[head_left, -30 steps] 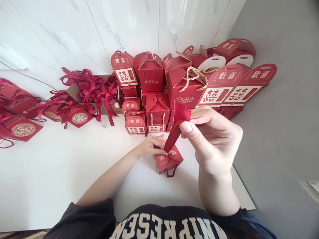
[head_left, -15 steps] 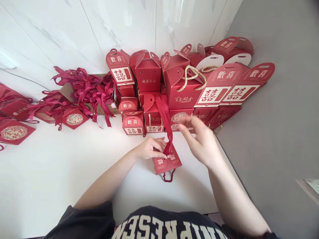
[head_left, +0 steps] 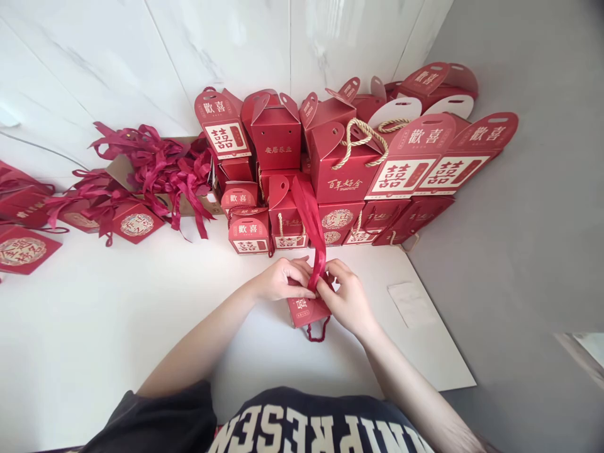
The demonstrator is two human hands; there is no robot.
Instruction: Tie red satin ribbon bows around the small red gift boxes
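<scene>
A small red gift box [head_left: 309,311] with light lettering rests on the white table in front of me, its dark red cord handle [head_left: 319,335] lying toward my body. From its top a red ribbon [head_left: 309,214] runs back over the stacked boxes. My left hand [head_left: 287,280] is closed at the ribbon's base, its fingers against the box top. My right hand [head_left: 346,296] pinches the ribbon from the other side, thumb and fingertips almost meeting the left ones. Fingers hide the exact spot where ribbon and box meet.
Red gift boxes [head_left: 346,179] stand stacked along the tiled wall, some with gold rope handles. Left of them, a brown carton [head_left: 201,204] overflows with red ribbons [head_left: 160,167]. More ribboned boxes [head_left: 134,224] lie farther left. A grey wall [head_left: 509,251] borders the right side.
My right hand has come down and left from above the table's right side and closed on the ribbon at the box. My left hand has stayed at the box top.
</scene>
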